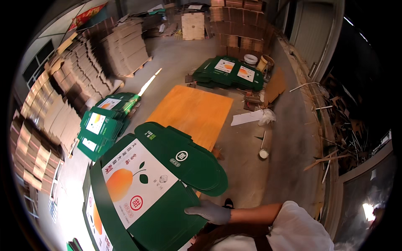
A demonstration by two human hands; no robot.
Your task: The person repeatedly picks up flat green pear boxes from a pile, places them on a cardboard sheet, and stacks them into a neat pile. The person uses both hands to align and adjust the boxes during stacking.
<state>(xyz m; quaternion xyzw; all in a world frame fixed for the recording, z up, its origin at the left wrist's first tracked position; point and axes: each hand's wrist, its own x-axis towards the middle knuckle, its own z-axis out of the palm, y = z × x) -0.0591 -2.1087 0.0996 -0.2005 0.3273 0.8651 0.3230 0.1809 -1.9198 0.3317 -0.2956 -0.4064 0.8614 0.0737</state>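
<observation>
My right hand [210, 212], in a grey glove, grips the near right edge of a large flat green cardboard box blank [165, 219]. A white panel with an orange pear and a green leaf is printed on the blank, and rounded flaps stick out on its far side. Doubled edges along those flaps suggest more than one sheet. My left hand is out of sight. Beyond the blank stands an orange-topped table [197, 111], its near part covered by the cardboard.
Green blanks lie in a pile [100, 123] at the left and another pile [228, 73] at the far right. Stacks of brown cardboard [79, 71] line the left. White buckets [250, 59], a loose brown sheet [275, 85] and scrap [247, 118] lie rightward.
</observation>
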